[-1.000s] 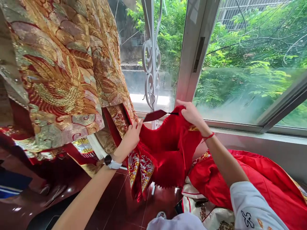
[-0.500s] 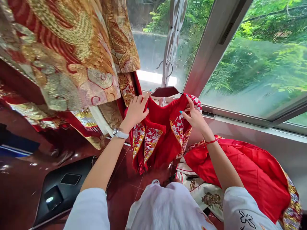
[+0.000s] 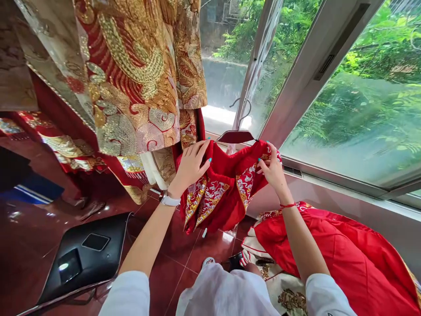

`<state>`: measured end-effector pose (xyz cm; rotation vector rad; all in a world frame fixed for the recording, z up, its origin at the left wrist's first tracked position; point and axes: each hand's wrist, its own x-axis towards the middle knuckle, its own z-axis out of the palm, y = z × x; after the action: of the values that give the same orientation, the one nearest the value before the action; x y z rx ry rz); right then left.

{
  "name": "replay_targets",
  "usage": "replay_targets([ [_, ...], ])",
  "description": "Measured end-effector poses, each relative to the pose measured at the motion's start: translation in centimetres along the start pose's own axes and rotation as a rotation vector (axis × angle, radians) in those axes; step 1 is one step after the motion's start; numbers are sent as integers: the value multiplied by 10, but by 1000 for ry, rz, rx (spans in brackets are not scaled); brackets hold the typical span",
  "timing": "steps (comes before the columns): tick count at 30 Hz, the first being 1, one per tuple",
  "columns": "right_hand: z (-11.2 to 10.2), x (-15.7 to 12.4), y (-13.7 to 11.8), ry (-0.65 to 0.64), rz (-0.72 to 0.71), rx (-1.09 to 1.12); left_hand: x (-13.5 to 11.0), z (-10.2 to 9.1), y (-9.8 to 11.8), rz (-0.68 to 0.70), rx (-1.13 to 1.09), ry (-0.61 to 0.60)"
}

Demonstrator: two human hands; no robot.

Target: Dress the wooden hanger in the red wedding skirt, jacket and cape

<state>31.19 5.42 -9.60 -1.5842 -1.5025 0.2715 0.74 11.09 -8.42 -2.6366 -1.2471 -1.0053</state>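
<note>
A red embroidered jacket (image 3: 230,215) with silver and gold patterned edges hangs from a dark clothes hanger (image 3: 237,137), whose metal hook stands up in front of the window. My left hand (image 3: 190,169) grips the jacket at its left shoulder, thumb and fingers on the cloth beside the hanger's end. At the other shoulder, my right hand (image 3: 273,171) pinches the fabric between thumb and fingers. The jacket's front falls open below the neckline. Part of each shoulder is hidden under my hands.
Gold-embroidered garments (image 3: 138,96) hang at the upper left. A red garment (image 3: 342,250) lies in a heap at the lower right, over a white one with gold decoration. A black chair (image 3: 108,259) holds a phone (image 3: 95,242) and a dark shiny item. Windows (image 3: 355,109) span the right.
The view has shifted, so the surroundings sit further right and slightly lower. My right fingers have bent more around the jacket's shoulder, and its right front panel has swung inward.
</note>
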Motion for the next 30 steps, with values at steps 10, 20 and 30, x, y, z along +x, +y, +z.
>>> replay_targets([
  [10,-6,-12,10,-67,-52,38,-20,6,8,-109,-14,134],
  [20,43,-74,48,-240,9,294,-97,72,56,-539,17,750],
  [30,80,-52,31,-203,-271,-11,-110,87,41,-594,-4,735],
])
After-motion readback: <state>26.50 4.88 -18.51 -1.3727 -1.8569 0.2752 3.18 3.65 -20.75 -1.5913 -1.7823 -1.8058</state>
